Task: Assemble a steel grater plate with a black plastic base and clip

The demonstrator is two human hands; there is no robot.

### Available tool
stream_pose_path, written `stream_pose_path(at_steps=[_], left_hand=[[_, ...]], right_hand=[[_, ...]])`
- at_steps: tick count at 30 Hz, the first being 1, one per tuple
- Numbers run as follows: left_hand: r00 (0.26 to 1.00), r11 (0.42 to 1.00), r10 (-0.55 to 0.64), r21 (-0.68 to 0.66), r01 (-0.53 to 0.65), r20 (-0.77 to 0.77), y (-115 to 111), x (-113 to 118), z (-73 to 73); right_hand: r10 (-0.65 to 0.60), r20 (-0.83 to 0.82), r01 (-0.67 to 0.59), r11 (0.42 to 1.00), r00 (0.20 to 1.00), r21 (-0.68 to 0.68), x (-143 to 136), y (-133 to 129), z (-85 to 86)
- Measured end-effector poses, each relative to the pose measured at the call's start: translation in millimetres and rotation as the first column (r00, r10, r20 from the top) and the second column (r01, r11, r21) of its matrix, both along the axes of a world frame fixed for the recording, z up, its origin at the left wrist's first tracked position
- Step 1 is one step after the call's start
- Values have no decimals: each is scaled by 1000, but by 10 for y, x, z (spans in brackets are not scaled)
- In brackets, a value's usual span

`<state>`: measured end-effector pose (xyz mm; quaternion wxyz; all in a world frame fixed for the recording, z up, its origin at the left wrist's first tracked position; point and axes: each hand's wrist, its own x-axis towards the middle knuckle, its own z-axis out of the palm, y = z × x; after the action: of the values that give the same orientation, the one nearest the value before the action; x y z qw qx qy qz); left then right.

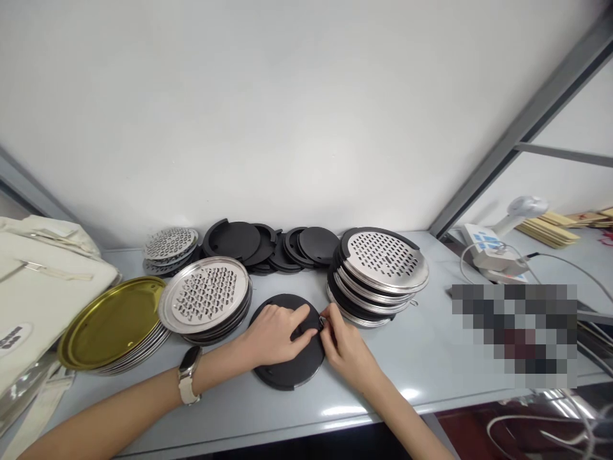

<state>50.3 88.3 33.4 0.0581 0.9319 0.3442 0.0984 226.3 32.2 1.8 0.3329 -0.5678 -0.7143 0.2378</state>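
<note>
A round black disc (pixel 287 374) lies flat on the grey table (pixel 354 415) near its front edge. Over the disc's upper middle rests my left hand (pixel 282 332), its thumb and forefinger apart and pointing right, with nothing visible between them. At the disc's right rim, my right hand (pixel 342 342) has thumb and forefinger pinched on a small metal clip (pixel 322 321), partly hidden by the fingertips. Close behind on the right is a stack of round silver graters with black holders (pixel 385 262). To the left stands another grater stack (pixel 208 297).
Gold plate on a pile (pixel 112 322) and a cream bag (pixel 43 287) at the left. Black discs (pixel 244 243) and small graters (pixel 170 246) along the wall. A white scanner on a stand (pixel 524 207), cables and a blurred patch are at the right.
</note>
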Motion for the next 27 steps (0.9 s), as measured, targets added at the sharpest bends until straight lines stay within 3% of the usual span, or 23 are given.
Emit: stream_pose_path(at_steps=[27], left_hand=[[999,999,44,0,-44,-19,-2,41,10]], right_hand=[[133,-52,-133,991,990,-11,67,42,-13]])
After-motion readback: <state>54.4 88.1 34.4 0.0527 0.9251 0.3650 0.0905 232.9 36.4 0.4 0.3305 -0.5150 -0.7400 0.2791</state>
